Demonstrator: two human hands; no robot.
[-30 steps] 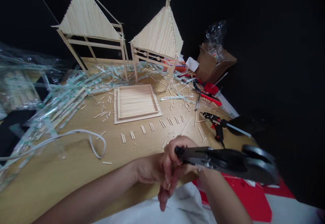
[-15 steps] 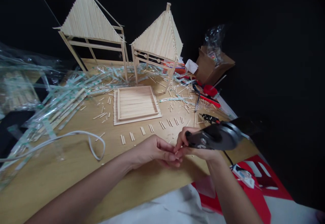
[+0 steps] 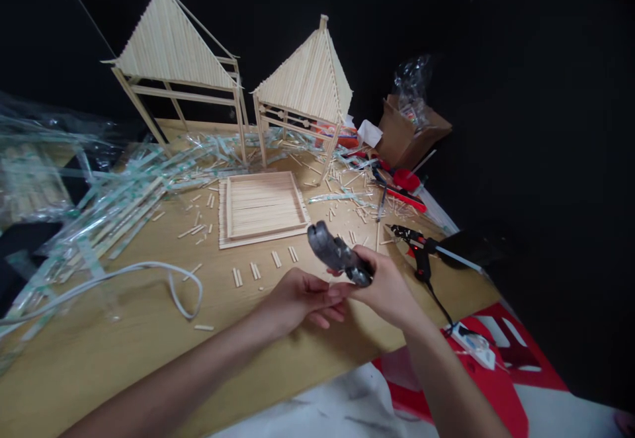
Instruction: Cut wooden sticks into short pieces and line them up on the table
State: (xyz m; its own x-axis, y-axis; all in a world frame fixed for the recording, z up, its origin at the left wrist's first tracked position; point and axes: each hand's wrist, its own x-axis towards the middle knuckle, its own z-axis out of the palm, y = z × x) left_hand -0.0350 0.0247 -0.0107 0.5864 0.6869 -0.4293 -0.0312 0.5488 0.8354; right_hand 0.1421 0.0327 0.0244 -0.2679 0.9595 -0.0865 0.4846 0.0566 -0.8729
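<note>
My right hand [image 3: 387, 287] grips a black cutting tool [image 3: 337, 254], a pair of pliers or snips, whose jaws point up and to the left above the wooden table [image 3: 124, 352]. My left hand [image 3: 300, 298] lies just left of it, fingers pinched together and touching the fingertips of the right hand; what it pinches is too small to make out. Short pairs of cut wooden sticks [image 3: 255, 270] lie in a row on the table just beyond both hands. A flat square tray of sticks [image 3: 260, 208] lies further back.
Two stick-built model houses [image 3: 173, 47] [image 3: 307, 81] stand at the back. Clear plastic wrappers [image 3: 99, 193] pile up on the left, with a white cable [image 3: 149, 272] in front. A black glue gun [image 3: 421, 249], red tools [image 3: 404, 186] and a cardboard box [image 3: 414, 133] lie at the right.
The tool has swung from pointing right, handles toward the camera, to jaws pointing up-left. Both hands have moved forward from the table edge, and the left hand has turned palm down.
</note>
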